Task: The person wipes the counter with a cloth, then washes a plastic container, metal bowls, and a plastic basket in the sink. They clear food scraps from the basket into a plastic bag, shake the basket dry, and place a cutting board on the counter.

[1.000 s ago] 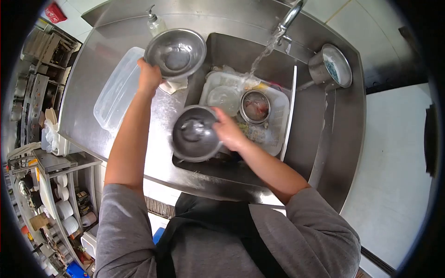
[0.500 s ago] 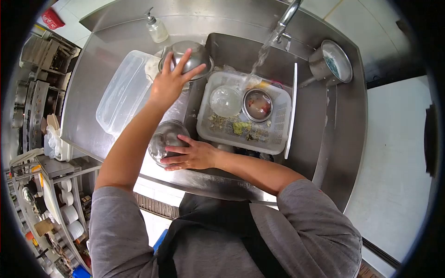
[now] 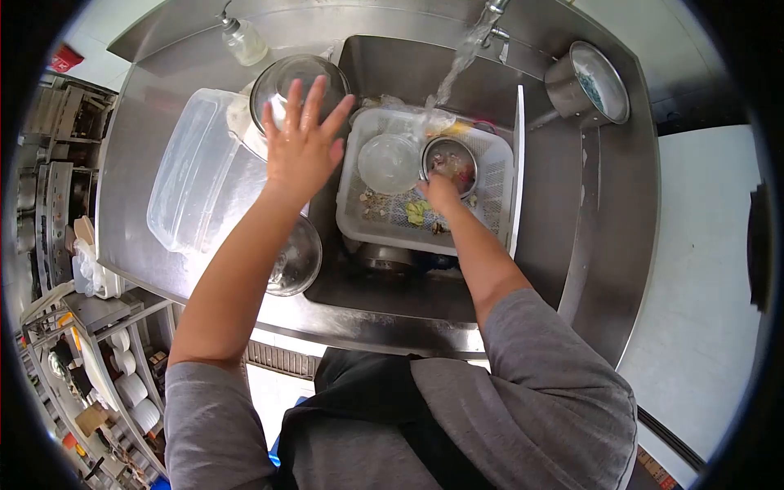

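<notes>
My left hand [image 3: 304,143] is lifted with its fingers spread and holds nothing. It hovers just in front of a steel bowl [image 3: 287,75] that rests on the counter beside the sink. My right hand [image 3: 441,193] reaches into the white basket [image 3: 492,214] in the sink, and its fingertips meet the rim of a small steel bowl [image 3: 451,158]; its grip is hidden. A clear round bowl [image 3: 389,162] lies next to that one. Another steel bowl [image 3: 296,260] sits upside down on the counter's front edge, under my left forearm.
Water [image 3: 456,65] runs from the tap into the basket, which holds food scraps. A clear plastic tub [image 3: 188,171] and a soap bottle [image 3: 243,39] stand on the left counter. A steel pot [image 3: 590,83] is at the right. A white board [image 3: 516,155] leans in the sink.
My right hand let go of the upside-down bowl on the counter and moved into the basket to the small bowl. My left hand released the far bowl and stays lifted, fingers spread.
</notes>
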Demonstrator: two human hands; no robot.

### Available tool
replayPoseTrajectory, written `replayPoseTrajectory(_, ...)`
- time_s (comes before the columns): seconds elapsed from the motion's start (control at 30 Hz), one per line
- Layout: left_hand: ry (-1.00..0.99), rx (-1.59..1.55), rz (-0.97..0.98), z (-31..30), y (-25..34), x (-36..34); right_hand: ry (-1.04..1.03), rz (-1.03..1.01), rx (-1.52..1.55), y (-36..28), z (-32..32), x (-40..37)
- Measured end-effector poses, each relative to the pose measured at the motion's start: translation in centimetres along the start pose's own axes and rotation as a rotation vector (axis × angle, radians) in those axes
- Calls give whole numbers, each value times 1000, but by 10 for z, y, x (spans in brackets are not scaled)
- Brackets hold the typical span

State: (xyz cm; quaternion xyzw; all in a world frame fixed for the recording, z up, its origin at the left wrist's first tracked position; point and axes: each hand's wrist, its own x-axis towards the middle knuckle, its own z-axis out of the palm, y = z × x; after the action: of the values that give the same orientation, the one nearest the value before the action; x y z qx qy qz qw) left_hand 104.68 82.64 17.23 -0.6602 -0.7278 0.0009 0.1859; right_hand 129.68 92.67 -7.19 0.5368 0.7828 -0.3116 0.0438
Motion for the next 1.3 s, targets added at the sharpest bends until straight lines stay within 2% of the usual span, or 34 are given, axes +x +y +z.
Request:
replayPoseTrajectory(0.13, 61, -191, 92, 4, 38, 7, 71, -52, -39, -2, -24, -6)
replayPoseTrajectory(0.2, 1, -436, 74, 20, 57, 8, 372, -35, 416, 7, -38, -8)
replayPoseTrajectory(0.23, 8, -439, 76, 35, 66, 10, 336, 142, 753, 4, -52, -13)
replayPoseTrajectory(0.27, -168, -741, -13, 58, 74, 16, 343, 141, 750, -3, -74, -18)
replayPoseTrajectory(0.3, -348, -1040, -103, 76, 81, 25, 204, 202, 1033, -8, -94, -21)
replayPoseTrajectory(0.33, -337, -1042, -98, 90, 86, 39, 54, 258, 1310, -13, -113, -23)
replayPoseTrajectory(0.4, -794, -1426, -354, 105, 93, 65, 88, 210, 1298, -37, -141, -26)
replayPoseTrajectory(0.43, -784, -1427, -348, 93, 96, 74, 131, 39, 1064, -55, -155, -31)
replayPoseTrajectory(0.5, -799, -1825, -785, 56, 101, 94, 244, -256, 590, -78, -165, -30)
replayPoseTrajectory(0.53, -793, -1827, -777, 51, 96, 102, 311, -381, 351, -87, -165, -27)
replayPoseTrajectory(0.57, -751, -1745, -792, 52, 88, 108, 520, -601, 255, -87, -154, -16)
replayPoseTrajectory(0.6, -708, -1663, -806, 56, 83, 112, 482, -567, 239, -91, -151, -14)
replayPoseTrajectory(0.63, -572, -1684, -732, 66, 86, 110, 475, -548, 249, -92, -149, -13)
replayPoseTrajectory(0.7, -528, -1601, -677, 75, 88, 108, 476, -530, 259, -89, -153, -8)
replayPoseTrajectory(0.77, -481, -1517, -645, 79, 88, 110, 450, -387, 421, -85, -161, 1)
replayPoseTrajectory(0.8, -398, -1510, -655, 77, 87, 109, 442, -393, 420, -75, -155, 19)
replayPoseTrajectory(0.83, -317, -1497, -664, 75, 85, 108, 473, -350, 675, -69, -150, 42)
replayPoseTrajectory(0.87, -318, -1489, -673, 78, 77, 105, 499, -295, 932, -62, -144, 54)
replayPoseTrajectory(0.9, -233, -1396, -515, 80, 64, 104, 354, -273, 1078, -72, -167, 35)
replayPoseTrajectory(0.93, -151, -1297, -354, 82, 55, 103, 330, -180, 1175, -71, -169, 43)
replayPoseTrajectory(0.97, -147, -1319, -432, 50, 46, 98, 324, -145, 1201, -68, -167, 54)
replayPoseTrajectory(1.0, -57, -1307, -434, 46, 33, 96, 316, -111, 1226, -66, -167, 62)
replayPoseTrajectory(1.07, -134, -1628, -767, 22, 8, 100, 332, -57, 1164, -68, -173, 69)
replayPoseTrajectory(1.17, -138, -1757, -814, 26, -18, 108, 330, 13, 1063, -74, -185, 75)
replayPoseTrajectory(1.2, -134, -1758, -816, 30, -20, 110, 313, 37, 1029, -76, -188, 74)
replayPoseTrajectory(1.23, -140, -1612, -707, 35, -19, 112, 215, 82, 1135, -79, -193, 73)
replayPoseTrajectory(1.27, -143, -1466, -598, 42, -17, 111, 216, 79, 1131, -86, -201, 64)
replayPoseTrajectory(1.3, -222, -1315, -512, 42, -10, 108, 79, 23, 1278, -92, -208, 52)
